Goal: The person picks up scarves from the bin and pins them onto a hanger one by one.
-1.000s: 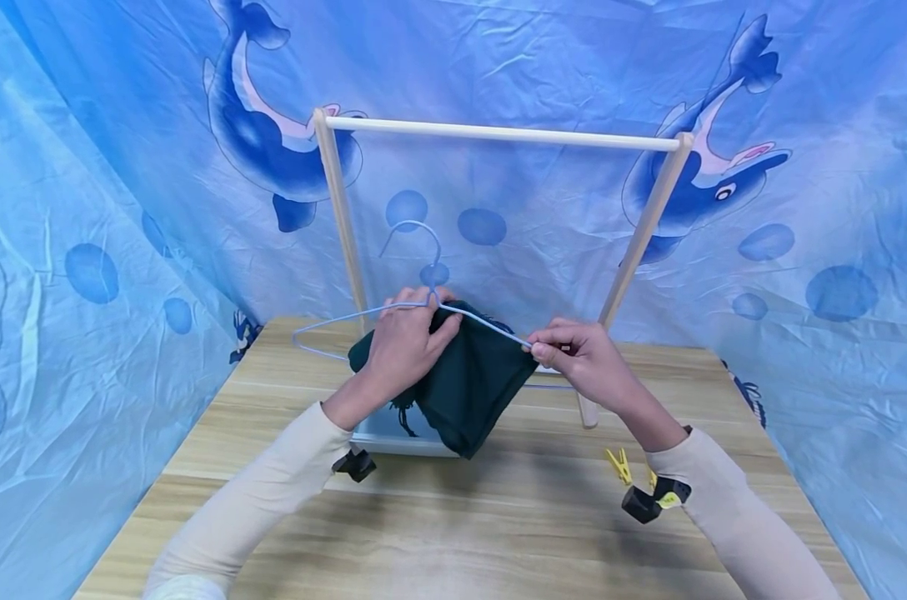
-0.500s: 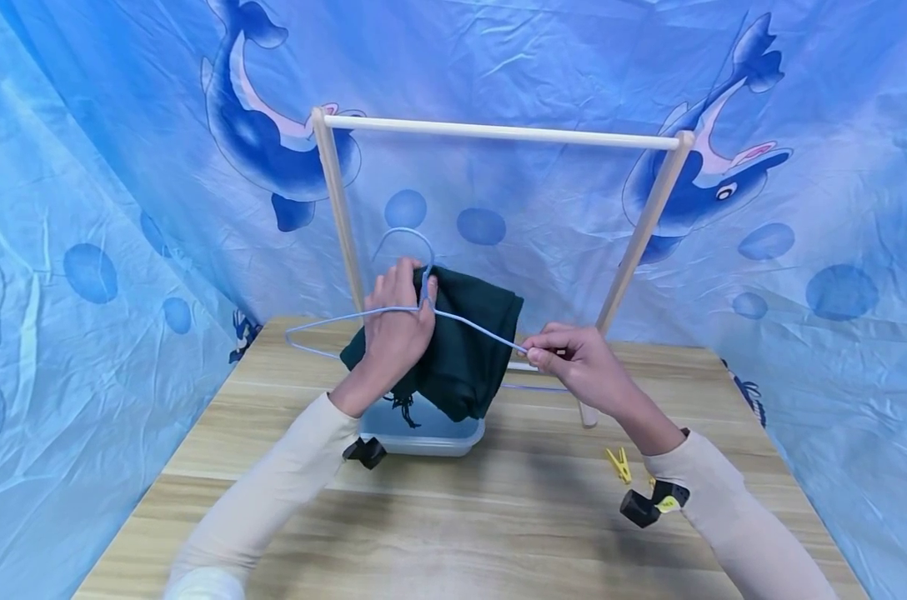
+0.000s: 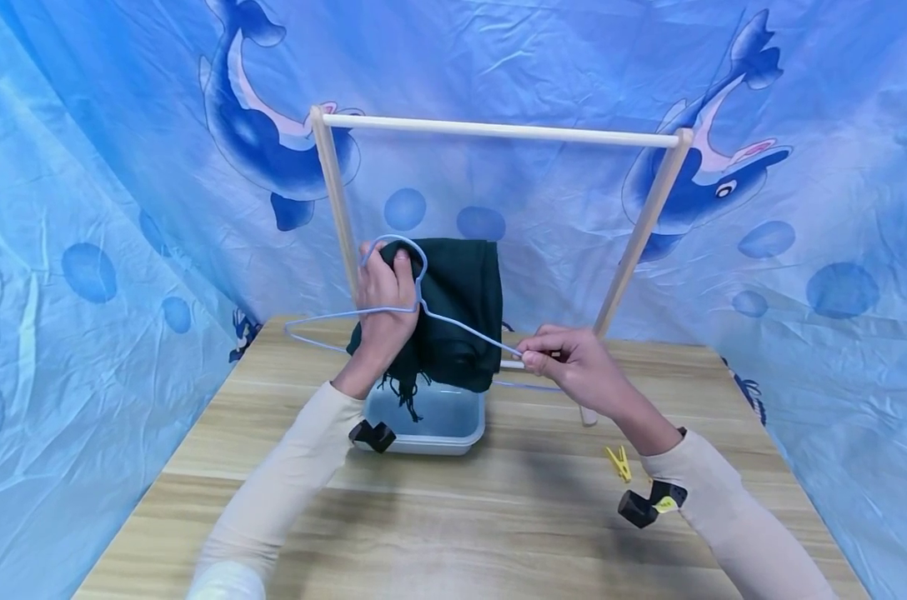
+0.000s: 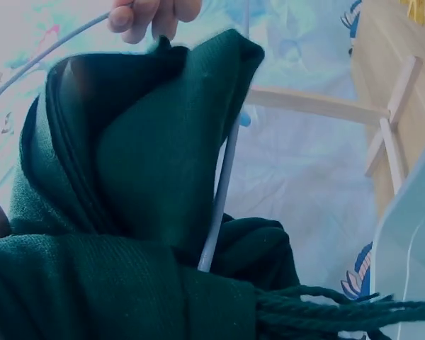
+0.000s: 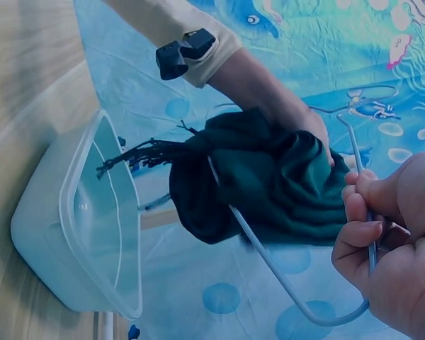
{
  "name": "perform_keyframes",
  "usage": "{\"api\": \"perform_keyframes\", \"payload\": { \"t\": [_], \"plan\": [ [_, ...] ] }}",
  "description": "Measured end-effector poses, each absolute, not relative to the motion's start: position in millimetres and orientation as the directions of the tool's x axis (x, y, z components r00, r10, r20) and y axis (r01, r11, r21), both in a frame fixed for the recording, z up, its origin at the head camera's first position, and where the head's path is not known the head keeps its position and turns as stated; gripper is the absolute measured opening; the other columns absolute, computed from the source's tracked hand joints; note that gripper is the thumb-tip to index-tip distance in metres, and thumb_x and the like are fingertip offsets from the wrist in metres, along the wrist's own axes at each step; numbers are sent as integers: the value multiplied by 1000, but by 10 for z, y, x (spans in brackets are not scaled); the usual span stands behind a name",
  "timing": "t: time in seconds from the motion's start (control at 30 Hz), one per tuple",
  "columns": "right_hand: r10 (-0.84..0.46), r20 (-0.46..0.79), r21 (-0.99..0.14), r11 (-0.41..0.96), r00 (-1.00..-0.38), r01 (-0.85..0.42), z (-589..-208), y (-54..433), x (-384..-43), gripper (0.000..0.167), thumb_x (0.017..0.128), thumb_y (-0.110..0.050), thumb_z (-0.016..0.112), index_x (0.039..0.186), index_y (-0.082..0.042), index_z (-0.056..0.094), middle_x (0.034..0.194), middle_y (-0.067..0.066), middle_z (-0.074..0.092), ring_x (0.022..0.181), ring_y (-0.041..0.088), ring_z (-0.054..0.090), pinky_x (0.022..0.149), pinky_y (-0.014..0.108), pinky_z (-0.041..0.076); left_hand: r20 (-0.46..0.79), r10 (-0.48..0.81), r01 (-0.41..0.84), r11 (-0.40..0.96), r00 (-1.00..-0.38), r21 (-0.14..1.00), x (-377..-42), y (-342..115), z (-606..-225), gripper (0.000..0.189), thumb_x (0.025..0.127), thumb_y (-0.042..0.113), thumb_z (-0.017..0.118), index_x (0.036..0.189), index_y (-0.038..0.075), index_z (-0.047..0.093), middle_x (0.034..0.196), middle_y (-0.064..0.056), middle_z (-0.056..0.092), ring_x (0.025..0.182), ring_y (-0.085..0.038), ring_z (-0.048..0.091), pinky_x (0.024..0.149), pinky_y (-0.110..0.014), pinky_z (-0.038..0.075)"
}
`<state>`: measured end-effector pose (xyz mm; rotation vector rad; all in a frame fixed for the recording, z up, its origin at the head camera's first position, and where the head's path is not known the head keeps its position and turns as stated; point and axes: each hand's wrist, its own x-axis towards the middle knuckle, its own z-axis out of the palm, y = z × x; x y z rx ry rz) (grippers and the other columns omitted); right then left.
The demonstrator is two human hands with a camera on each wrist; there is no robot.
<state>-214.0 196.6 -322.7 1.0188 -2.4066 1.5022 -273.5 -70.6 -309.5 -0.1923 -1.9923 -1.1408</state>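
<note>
A dark green fringed scarf hangs through a thin blue wire hanger, above a plastic tub. My left hand grips the scarf's upper part just behind the hanger's hook. With thumb and fingers, my right hand pinches the hanger's right arm. In the right wrist view the hanger's bottom bar comes out from under the scarf folds, and the dark fringe dangles toward the tub. The left wrist view is mostly filled by scarf cloth; the left fingers are largely hidden there.
The pale tub stands on the wooden table below the scarf. Behind rises a wooden rack with a white rail. A yellow clothespin lies near the right forearm. A blue dolphin-print curtain surrounds the table.
The left hand has raised the scarf up and back through the hanger, uncovering more of the tub. The hanger has dipped slightly; the right hand has shifted a little left with it.
</note>
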Motion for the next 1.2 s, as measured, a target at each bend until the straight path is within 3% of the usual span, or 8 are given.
{"api": "perform_keyframes", "payload": {
  "t": [0.17, 0.47, 0.73, 0.83, 1.0, 1.2],
  "plan": [
    [-466, 436, -755, 277, -770, -594, -3229, 1971, -2141, 13, 97, 3, 65, 101, 2, 77, 83, 7, 62, 62, 14, 46, 52, 23, 38, 712, -260, 486, 577, -652, 656, -2770, -720, -3114, 35, 109, 26, 43, 124, -6, 47, 104, -23, 51, 95, -39, 49, 81, -48, 41],
    [-408, 425, -780, 288, -808, -556, -3221, 1980, -2184, 13, 98, 1, 64, 100, 3, 77, 80, 9, 59, 61, 15, 46, 52, 24, 38, 551, -54, 453, 506, -833, 734, -2663, -745, -3193, 31, 112, 27, 39, 126, 0, 43, 105, -17, 48, 99, -35, 45, 82, -43, 36],
    [-383, 423, -785, 298, -821, -544, -3263, 2008, -2216, 13, 98, 0, 65, 100, 3, 78, 78, 10, 57, 61, 16, 47, 52, 24, 40, 418, 114, 424, 432, -901, 796, -2562, -754, -3195, 22, 111, 23, 40, 121, 5, 46, 113, -15, 44, 111, -31, 41, 90, -44, 35],
    [-380, 433, -780, 296, -818, -551, -3269, 2012, -2231, 13, 98, 1, 65, 101, 4, 78, 78, 9, 56, 61, 16, 46, 52, 24, 40, 387, 185, 429, 428, -903, 796, -2493, -775, -3201, 17, 110, 24, 42, 116, 9, 48, 108, -13, 43, 108, -29, 41, 85, -43, 34],
    [-387, 447, -773, 288, -807, -566, -3272, 2015, -2239, 14, 98, 3, 65, 103, 6, 77, 80, 9, 56, 63, 17, 48, 54, 23, 42, 434, 312, 534, 454, -845, 713, -2400, -809, -3226, 13, 109, 21, 46, 107, 8, 50, 95, -10, 44, 100, -29, 44, 82, -42, 35],
    [-385, 447, -768, 298, -808, -567, -3294, 2012, -2267, 14, 98, 2, 65, 103, 5, 77, 80, 9, 57, 63, 16, 48, 54, 23, 42, 468, 363, 592, 499, -806, 633, -2311, -844, -3290, 22, 105, 19, 57, 117, 1, 60, 110, -13, 63, 106, -30, 56, 94, -47, 46]
  ]
}}
